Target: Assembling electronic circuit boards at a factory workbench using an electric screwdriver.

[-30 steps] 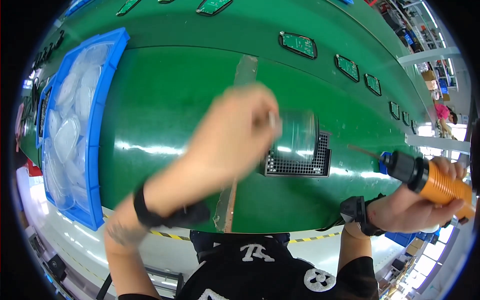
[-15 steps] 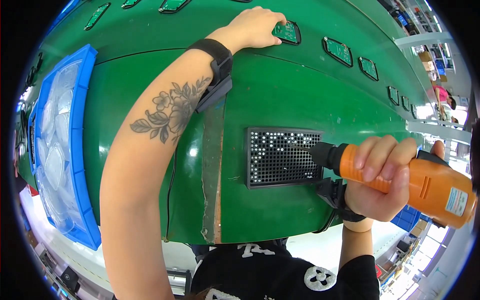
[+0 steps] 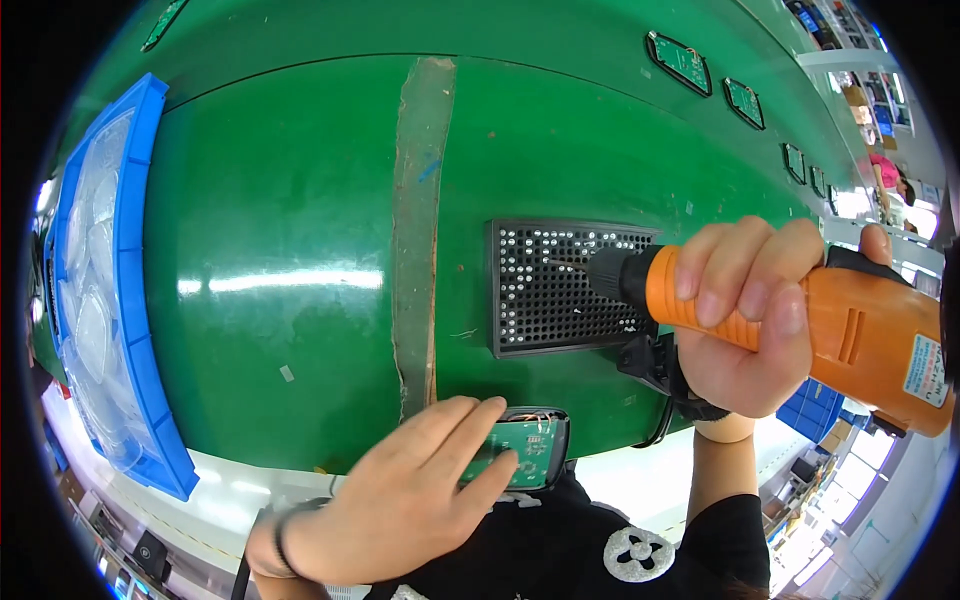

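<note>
My left hand [image 3: 405,490] is at the near edge of the green table, closed on a green circuit board in a black frame [image 3: 540,452]. Its fingers lie across the board's left side, and thin wires show along the top of the board. In my right hand [image 3: 750,310] is an orange power drill [image 3: 860,335], held level with its black chuck to the left. The thin bit [image 3: 568,264] reaches over a black perforated tray [image 3: 493,290] that holds several small silvery screws. I cannot tell whether the tip touches a screw.
A blue bin [image 3: 140,290] with clear plastic pieces stands on the left. More framed boards [image 3: 680,62] lie in a line at the far right. A worn strip [image 3: 415,200] runs down the green table [image 3: 280,180]. Another person [image 3: 888,180] is far off at right.
My left hand has brought the framed board from the far side of the table to the near edge. My right hand and the drill have shifted slightly left and away from me.
</note>
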A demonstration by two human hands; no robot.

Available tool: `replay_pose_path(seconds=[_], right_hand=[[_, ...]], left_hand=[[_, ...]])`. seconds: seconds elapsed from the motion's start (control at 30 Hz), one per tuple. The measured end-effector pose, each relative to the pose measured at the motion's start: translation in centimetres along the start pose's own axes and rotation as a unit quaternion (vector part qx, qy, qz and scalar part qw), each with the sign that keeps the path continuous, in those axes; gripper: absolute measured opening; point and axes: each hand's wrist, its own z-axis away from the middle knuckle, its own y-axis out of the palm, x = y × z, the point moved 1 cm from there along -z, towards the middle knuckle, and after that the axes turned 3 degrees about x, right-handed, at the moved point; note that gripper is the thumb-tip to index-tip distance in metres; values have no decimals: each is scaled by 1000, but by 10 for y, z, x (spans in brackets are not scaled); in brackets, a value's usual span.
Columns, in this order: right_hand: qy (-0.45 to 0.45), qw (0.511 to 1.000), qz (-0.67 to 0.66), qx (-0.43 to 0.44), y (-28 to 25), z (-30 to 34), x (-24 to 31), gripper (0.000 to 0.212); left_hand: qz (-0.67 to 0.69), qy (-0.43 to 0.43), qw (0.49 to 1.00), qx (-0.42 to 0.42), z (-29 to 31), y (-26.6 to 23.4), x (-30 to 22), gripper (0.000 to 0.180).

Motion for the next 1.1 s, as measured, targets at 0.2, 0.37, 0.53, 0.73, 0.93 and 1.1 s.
replay_pose_path(seconds=[0.2, 0.37, 0.53, 0.73, 0.93, 1.1], right_hand=[[7, 1000, -21, -17, 1, 3, -5, 42], [3, 999, -29, -31, 4, 6, -3, 38], [-27, 997, -70, -29, 0, 20, 10, 17], [-130, 984, -118, 32, -12, 43, 56, 22], [-221, 968, -111, -33, 28, 106, 74, 55], [-116, 990, -78, -25, 31, 124, 85, 60]], left_hand=[[6, -24, 998, -65, -4, 63, 14, 39], [-5, -43, 993, -113, -6, 75, 12, 36], [13, -54, 988, -145, -10, 75, 10, 29], [20, -40, 982, -182, -12, 83, 11, 35], [19, -55, 981, -184, -10, 86, 14, 36], [8, -55, 982, -181, -12, 84, 10, 36]])
